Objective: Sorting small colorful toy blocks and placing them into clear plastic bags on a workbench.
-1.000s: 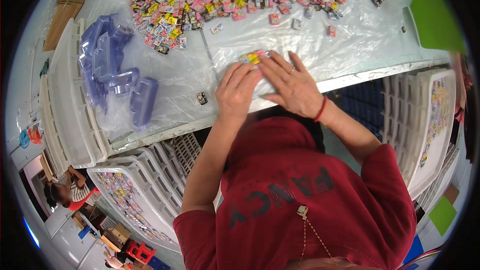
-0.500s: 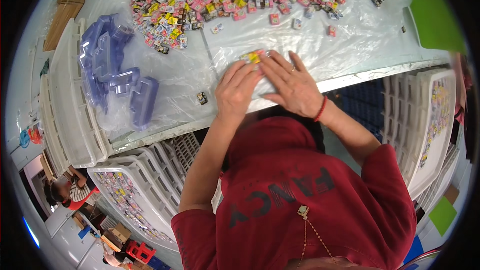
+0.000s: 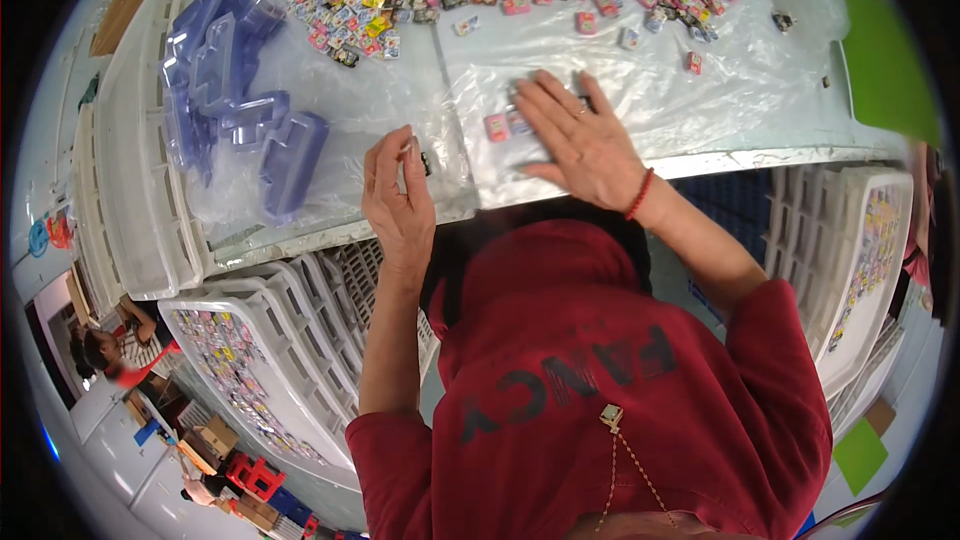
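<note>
Head view, the only one supplied: the right hand (image 3: 580, 145) lies palm down with fingers straight and spread, clenching nothing visible, though what sits beneath its fingertips is partly hidden. At its nine o'clock lies a small pink block-shaped piece with a pale label (image 3: 497, 127); a small white-and-blue piece (image 3: 518, 123) sits just beside it, partly covered by the fingers. The left hand (image 3: 398, 195) is half curled, thumb apart from the palm; whether its fingertips grasp anything cannot be told. A small black piece (image 3: 426, 163) shows at its one o'clock, right by the thumb. Principal risk, in my judgement — the wrinkled clear plastic film (image 3: 660, 120) under the pieces: a drag of the right palm could ruck it and knock the pink and white-and-blue pieces out of line. Secondary risk: a hurried left thumb could flick the black piece toward six o'clock, over the pale table edge (image 3: 700, 162). A wide leftward sweep could also jar the translucent violet moulded plastic trays (image 3: 295, 165) at the left hand's ten o'clock — they lie loosely jumbled.
</note>
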`<state>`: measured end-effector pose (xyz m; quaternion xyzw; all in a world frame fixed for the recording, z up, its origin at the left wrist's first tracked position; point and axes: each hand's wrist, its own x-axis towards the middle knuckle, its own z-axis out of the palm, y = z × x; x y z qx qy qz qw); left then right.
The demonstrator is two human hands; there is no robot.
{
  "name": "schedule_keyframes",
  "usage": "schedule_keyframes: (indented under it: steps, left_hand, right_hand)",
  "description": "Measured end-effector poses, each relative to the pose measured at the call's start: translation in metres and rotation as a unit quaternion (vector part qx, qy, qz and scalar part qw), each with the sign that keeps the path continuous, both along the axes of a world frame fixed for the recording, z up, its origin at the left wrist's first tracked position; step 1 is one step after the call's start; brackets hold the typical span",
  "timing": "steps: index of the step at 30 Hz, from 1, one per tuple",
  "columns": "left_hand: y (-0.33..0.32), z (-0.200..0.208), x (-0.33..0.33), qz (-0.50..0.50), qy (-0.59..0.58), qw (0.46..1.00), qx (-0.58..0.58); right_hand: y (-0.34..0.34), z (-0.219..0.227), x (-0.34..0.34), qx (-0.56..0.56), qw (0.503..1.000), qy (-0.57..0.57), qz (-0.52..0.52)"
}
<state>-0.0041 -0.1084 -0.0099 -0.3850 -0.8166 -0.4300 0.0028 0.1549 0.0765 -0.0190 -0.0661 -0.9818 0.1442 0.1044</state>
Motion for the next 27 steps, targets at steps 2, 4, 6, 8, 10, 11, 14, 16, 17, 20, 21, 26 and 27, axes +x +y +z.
schedule_keyframes:
  steps: [2,4,6,8,10,11,14,16,17,20,21,26,27]
  left_hand:
    - [-0.003,-0.001,0.005,0.002,-0.072,0.997,-0.016]
    - [0.003,-0.009,0.006,-0.062,0.065,0.996,-0.019]
    - [0.016,-0.013,0.017,-0.122,0.201,0.972,-0.021]
    - [0.031,-0.013,0.031,-0.143,0.191,0.968,-0.079]
    - [0.032,-0.027,0.027,-0.148,0.192,0.969,-0.058]
    - [0.034,-0.03,0.027,-0.152,0.193,0.969,-0.039]
    - [0.039,-0.032,0.029,-0.16,0.207,0.965,-0.023]
    - [0.038,-0.027,0.033,-0.16,0.197,0.967,-0.028]
    - [0.037,-0.025,0.035,-0.162,0.186,0.969,-0.035]
    - [0.029,-0.02,0.034,-0.09,0.12,0.988,0.015]
    - [0.024,-0.017,0.031,-0.093,0.12,0.988,0.014]
    - [0.021,-0.003,0.015,0.0,-0.244,0.97,-0.02]
    - [0.025,-0.001,0.013,-0.015,-0.25,0.966,-0.067]
  right_hand:
    - [0.0,-0.001,0.001,0.006,1.0,-0.004,0.003]
    - [0.0,-0.001,0.0,0.015,1.0,-0.007,0.002]
    - [0.001,-0.002,0.0,0.016,1.0,-0.008,0.002]
    - [0.0,-0.002,-0.001,0.018,1.0,-0.006,0.002]
    - [-0.002,-0.002,-0.002,0.019,1.0,-0.005,-0.001]
    - [-0.002,-0.001,-0.002,0.019,1.0,-0.002,-0.002]
    - [-0.002,-0.002,-0.001,0.02,1.0,0.001,-0.005]
    - [-0.001,-0.004,0.0,0.021,1.0,0.002,-0.007]
    - [-0.001,-0.005,0.0,0.008,1.0,0.006,-0.006]
    - [0.0,0.0,0.005,-0.05,0.997,0.047,-0.045]
    - [0.001,0.004,0.007,-0.095,0.989,0.083,-0.083]
    - [0.02,0.004,0.028,-0.168,0.947,0.122,-0.245]
    - [0.021,0.003,0.027,-0.169,0.947,0.122,-0.245]
